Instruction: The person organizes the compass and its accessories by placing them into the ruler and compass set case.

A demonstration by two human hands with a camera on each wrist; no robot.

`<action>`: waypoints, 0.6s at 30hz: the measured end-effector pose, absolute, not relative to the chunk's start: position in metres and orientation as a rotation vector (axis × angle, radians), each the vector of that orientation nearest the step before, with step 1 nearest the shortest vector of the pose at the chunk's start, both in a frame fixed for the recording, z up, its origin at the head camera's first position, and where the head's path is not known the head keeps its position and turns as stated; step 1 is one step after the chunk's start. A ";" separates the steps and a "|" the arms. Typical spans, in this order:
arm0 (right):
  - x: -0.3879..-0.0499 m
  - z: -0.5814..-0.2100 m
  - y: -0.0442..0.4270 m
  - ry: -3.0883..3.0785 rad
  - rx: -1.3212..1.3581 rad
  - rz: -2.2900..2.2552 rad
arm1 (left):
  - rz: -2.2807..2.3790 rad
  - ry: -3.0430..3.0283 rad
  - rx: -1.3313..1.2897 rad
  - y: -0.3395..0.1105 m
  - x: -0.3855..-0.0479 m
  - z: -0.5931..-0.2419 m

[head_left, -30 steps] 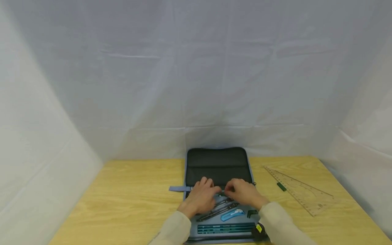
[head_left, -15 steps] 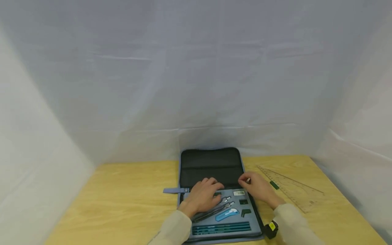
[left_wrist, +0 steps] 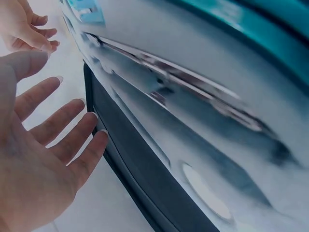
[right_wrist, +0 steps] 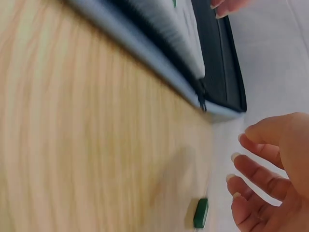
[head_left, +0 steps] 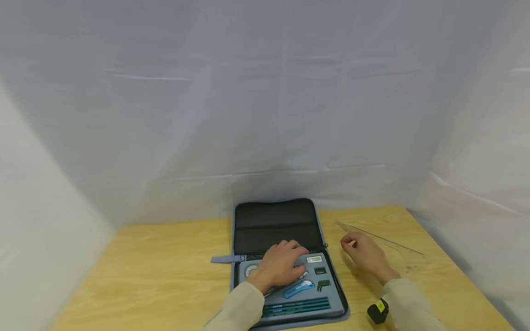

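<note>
A grey-blue zip case (head_left: 290, 322) lies unfolded on the table, its black lid (head_left: 277, 225) turned back. My left hand (head_left: 279, 264) is over the case's insert, fingers straight and relaxed in the left wrist view, holding nothing. Under and beside it are a metal drawing tool (left_wrist: 178, 79), a blue cutter knife (head_left: 298, 288), dark green pencils (head_left: 296, 307) and a white eraser (head_left: 313, 259). Right of the case hovers my right hand (head_left: 366, 255), fingers loosely bent with nothing seen between them. A small green block (right_wrist: 201, 213) lies near it; in the head view it is hidden.
Behind the right hand lies a clear set square (head_left: 397, 243). Two small dark green pieces, one square (head_left: 320, 271) and one L-shaped (head_left: 323, 285), sit in the insert. A strap (head_left: 225, 259) sticks out leftward. White sheeting surrounds the wooden table (head_left: 165, 271).
The right hand has moved right, from above the case to beside the set square. The left hand stays over the insert. The head view has shifted slightly, so the scene appears further left.
</note>
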State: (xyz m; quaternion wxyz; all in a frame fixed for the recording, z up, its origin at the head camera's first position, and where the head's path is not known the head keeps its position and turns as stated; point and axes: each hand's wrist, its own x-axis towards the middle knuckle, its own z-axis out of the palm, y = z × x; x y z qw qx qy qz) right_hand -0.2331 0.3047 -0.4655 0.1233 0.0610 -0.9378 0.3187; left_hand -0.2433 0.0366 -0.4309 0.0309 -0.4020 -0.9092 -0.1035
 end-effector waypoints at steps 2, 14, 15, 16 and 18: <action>-0.233 -0.468 0.309 -2.724 0.166 0.928 | -0.310 -2.809 -1.237 0.039 -0.243 -0.430; -0.227 -0.473 0.331 -2.851 -0.102 0.941 | -0.293 -2.861 -1.280 0.054 -0.242 -0.431; -0.227 -0.473 0.332 -2.865 -0.126 0.946 | -0.287 -2.866 -1.285 0.055 -0.242 -0.431; -0.228 -0.474 0.333 -2.876 -0.141 0.946 | -0.277 -2.869 -1.285 0.056 -0.242 -0.431; -0.230 -0.476 0.335 -2.889 -0.154 0.934 | -0.258 -2.872 -1.286 0.058 -0.241 -0.432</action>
